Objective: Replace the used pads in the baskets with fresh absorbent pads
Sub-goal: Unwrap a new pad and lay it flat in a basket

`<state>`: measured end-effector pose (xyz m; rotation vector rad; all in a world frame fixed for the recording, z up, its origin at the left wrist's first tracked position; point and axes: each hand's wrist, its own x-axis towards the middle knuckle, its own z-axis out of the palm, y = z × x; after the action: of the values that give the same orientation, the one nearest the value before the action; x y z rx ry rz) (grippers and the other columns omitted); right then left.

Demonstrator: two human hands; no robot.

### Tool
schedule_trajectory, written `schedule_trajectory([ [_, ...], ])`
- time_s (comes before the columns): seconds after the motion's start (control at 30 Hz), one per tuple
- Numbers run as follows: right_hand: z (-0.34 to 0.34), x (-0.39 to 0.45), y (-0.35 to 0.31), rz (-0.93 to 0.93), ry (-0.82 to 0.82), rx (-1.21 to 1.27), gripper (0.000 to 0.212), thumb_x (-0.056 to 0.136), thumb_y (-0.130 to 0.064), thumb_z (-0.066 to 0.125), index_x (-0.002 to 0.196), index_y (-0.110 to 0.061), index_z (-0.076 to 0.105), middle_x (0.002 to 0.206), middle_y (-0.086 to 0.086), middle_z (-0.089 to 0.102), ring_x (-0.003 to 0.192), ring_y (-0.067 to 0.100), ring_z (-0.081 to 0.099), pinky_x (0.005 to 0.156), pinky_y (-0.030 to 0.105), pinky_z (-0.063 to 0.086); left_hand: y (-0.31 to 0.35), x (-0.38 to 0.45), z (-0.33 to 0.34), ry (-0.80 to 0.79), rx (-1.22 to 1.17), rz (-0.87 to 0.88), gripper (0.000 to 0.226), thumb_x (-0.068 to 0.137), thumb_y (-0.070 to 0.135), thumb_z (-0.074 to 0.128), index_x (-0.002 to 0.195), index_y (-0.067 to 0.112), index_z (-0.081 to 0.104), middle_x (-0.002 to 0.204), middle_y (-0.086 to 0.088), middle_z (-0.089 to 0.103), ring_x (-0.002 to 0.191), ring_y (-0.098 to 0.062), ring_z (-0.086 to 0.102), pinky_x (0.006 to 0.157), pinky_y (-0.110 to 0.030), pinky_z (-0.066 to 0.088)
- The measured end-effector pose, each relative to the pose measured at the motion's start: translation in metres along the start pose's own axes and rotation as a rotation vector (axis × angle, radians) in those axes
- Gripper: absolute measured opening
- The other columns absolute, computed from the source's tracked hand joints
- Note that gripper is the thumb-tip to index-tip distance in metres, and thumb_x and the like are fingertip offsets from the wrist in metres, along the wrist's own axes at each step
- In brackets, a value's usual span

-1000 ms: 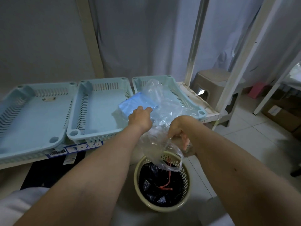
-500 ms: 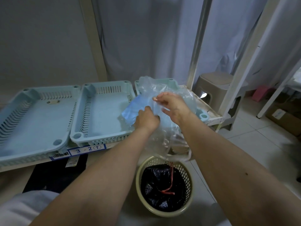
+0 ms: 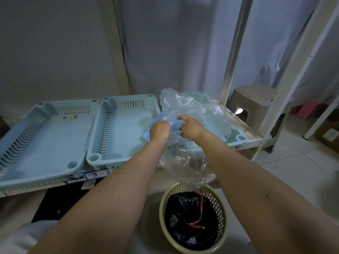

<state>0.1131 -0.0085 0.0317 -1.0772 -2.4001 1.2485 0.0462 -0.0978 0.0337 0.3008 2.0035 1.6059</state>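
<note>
Three pale blue baskets stand side by side on a shelf: the left basket point(image 3: 47, 140), the middle basket point(image 3: 121, 129) and the right basket point(image 3: 236, 139), which is partly hidden. Above the gap between the middle and right baskets, my left hand point(image 3: 160, 130) grips a folded blue absorbent pad point(image 3: 175, 125). The pad sits partly inside a clear plastic bag point(image 3: 190, 143). My right hand point(image 3: 190, 127) pinches the bag's film close to the pad. The bag hangs down toward the bin.
A cream waste bin point(image 3: 192, 217) with a black liner stands on the floor below my hands. A beige stool point(image 3: 255, 99) sits right of the shelf, behind white metal posts point(image 3: 233, 57). Cardboard boxes point(image 3: 328, 134) lie at the far right. The floor is white tile.
My right hand rose from the bag's lower end to beside my left hand at the pad. The bag now hangs loose, and more of it covers the pad.
</note>
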Motion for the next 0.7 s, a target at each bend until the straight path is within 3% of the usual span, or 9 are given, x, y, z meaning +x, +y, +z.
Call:
schedule_trajectory([
  [0.07,0.003,0.008,-0.007,-0.026,0.091,-0.181,0.046,0.091,0.001,0.041,0.133,-0.013,0.052,0.136,0.012,0.05,0.116,0.029,0.054,0.09,0.032,0.047,-0.001,0.002,-0.002,0.001,-0.079,0.012,0.042,0.085,0.005,0.043,0.124,0.005,0.058,0.11,-0.017,0.067,0.057,-0.012,0.063,0.05,-0.02,0.047],
  [0.13,0.007,0.017,-0.012,-0.016,0.185,-0.325,0.031,0.092,-0.01,0.047,0.119,-0.008,0.061,0.13,0.014,0.056,0.113,0.031,0.055,0.093,0.032,0.045,0.0,0.003,-0.006,-0.009,-0.078,0.016,0.044,0.085,0.003,0.041,0.127,0.001,0.055,0.079,-0.01,0.064,0.032,-0.005,0.045,0.033,-0.012,0.031],
  [0.17,0.01,0.021,-0.014,-0.008,0.196,-0.39,0.028,0.092,-0.016,0.05,0.115,-0.007,0.063,0.126,0.015,0.058,0.111,0.032,0.056,0.092,0.033,0.045,0.001,0.004,-0.008,-0.035,-0.06,0.01,0.043,0.087,0.002,0.041,0.128,0.0,0.054,0.074,-0.004,0.06,0.035,-0.007,0.044,0.032,-0.013,0.03],
  [0.23,0.013,0.022,-0.021,0.034,0.147,-0.513,0.032,0.09,-0.026,0.056,0.116,-0.008,0.062,0.123,0.013,0.06,0.111,0.031,0.057,0.091,0.034,0.046,0.001,0.005,-0.011,-0.07,-0.061,-0.007,0.043,0.089,0.002,0.039,0.13,0.002,0.053,0.097,-0.001,0.063,0.052,-0.013,0.05,0.038,-0.016,0.04],
  [0.3,0.016,0.025,-0.025,0.082,0.1,-0.58,0.036,0.087,-0.026,0.062,0.119,-0.01,0.06,0.124,0.011,0.059,0.111,0.03,0.057,0.09,0.034,0.046,0.002,0.008,-0.012,-0.063,-0.104,-0.051,0.044,0.089,0.002,0.039,0.13,0.006,0.054,0.122,-0.011,0.059,0.083,-0.025,0.064,0.065,-0.026,0.054],
  [0.4,0.018,0.027,-0.028,0.154,0.097,-0.609,0.046,0.085,-0.017,0.066,0.127,-0.004,0.053,0.13,0.013,0.053,0.116,0.03,0.055,0.091,0.034,0.046,-0.003,0.016,-0.013,-0.062,-0.163,-0.108,0.043,0.09,0.012,0.04,0.131,0.005,0.053,0.132,-0.016,0.055,0.117,-0.03,0.057,0.098,-0.039,0.045],
  [0.47,0.019,0.031,-0.028,0.197,0.071,-0.612,0.05,0.087,-0.011,0.065,0.133,0.0,0.048,0.134,0.016,0.051,0.119,0.031,0.054,0.092,0.034,0.046,-0.01,0.025,-0.013,-0.041,-0.213,-0.141,0.047,0.082,0.033,0.044,0.121,0.014,0.061,0.122,-0.011,0.063,0.107,-0.024,0.062,0.095,-0.035,0.046],
  [0.53,0.018,0.03,-0.032,0.19,0.044,-0.614,0.046,0.093,-0.01,0.057,0.136,0.001,0.044,0.138,0.016,0.048,0.124,0.03,0.05,0.097,0.032,0.043,-0.027,0.048,-0.009,-0.007,-0.187,-0.16,0.06,0.062,0.054,0.042,0.11,0.025,0.066,0.115,-0.006,0.067,0.101,-0.027,0.063,0.094,-0.04,0.049],
  [0.7,0.022,0.032,-0.036,0.16,-0.035,-0.506,0.038,0.098,-0.009,0.043,0.133,0.002,0.046,0.137,0.02,0.047,0.128,0.033,0.045,0.102,0.034,0.036,-0.057,0.089,-0.005,0.014,-0.191,-0.237,0.057,0.067,0.046,0.043,0.113,0.02,0.065,0.103,-0.005,0.071,0.093,-0.03,0.067,0.093,-0.044,0.05],
])
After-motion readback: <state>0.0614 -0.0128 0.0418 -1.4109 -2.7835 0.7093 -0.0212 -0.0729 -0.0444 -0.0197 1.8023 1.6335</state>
